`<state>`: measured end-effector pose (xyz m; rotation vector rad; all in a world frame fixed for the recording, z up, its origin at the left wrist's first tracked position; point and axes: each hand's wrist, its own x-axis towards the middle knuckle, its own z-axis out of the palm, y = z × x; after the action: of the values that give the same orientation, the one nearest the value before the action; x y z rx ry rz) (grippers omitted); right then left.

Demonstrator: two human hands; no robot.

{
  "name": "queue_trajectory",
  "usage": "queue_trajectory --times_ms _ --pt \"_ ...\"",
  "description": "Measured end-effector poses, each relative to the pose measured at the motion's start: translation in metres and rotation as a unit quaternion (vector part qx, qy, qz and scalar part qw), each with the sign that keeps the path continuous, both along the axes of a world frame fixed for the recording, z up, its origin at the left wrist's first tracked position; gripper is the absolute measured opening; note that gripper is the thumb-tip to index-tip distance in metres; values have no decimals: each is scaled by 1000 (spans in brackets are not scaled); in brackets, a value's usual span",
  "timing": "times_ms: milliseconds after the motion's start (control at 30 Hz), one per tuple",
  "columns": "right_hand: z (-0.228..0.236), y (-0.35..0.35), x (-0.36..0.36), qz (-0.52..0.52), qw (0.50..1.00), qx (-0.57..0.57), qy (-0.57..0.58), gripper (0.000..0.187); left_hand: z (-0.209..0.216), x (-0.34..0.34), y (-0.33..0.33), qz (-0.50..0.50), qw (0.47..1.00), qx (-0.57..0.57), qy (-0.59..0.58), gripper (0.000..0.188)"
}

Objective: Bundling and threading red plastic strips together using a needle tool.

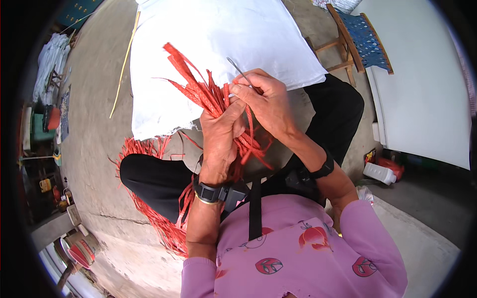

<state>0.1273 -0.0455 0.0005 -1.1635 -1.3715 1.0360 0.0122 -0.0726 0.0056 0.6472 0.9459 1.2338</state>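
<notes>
My left hand (pixel 221 139) is closed around a bundle of red plastic strips (pixel 198 87) that fan out up and to the left above my lap. My right hand (pixel 266 102) pinches a thin metal needle (pixel 239 71) between thumb and fingers, its tip pointing up-left, right beside the strips. More red strips (pixel 159 223) hang down under my left leg onto the floor. Both wrists wear dark bands.
A large white sack (pixel 198 30) lies on the concrete floor in front of my knees. A wooden stool with a blue woven seat (pixel 365 39) stands at the upper right beside a white appliance (pixel 427 84). A white bottle (pixel 380 174) lies at the right.
</notes>
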Motion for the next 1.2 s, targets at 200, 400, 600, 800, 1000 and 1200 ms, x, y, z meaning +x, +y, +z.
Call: queue_trajectory --times_ms 200,400,600,800,1000,1200 --pt "2 4 11 -60 983 162 -59 31 4 2 7 102 990 3 102 13" --pt "6 3 38 -67 945 161 -275 33 8 -13 8 88 983 34 156 10" --pt "2 2 42 -57 932 183 -308 33 5 -10 7 52 982 20 181 13" --pt "0 2 44 -39 934 178 -307 38 4 -9 6 43 977 41 205 17" --pt "0 2 48 -21 925 185 -333 41 4 -13 4 22 971 38 233 19" --pt "-4 5 52 -4 911 213 -353 41 8 -11 4 9 972 33 233 18"
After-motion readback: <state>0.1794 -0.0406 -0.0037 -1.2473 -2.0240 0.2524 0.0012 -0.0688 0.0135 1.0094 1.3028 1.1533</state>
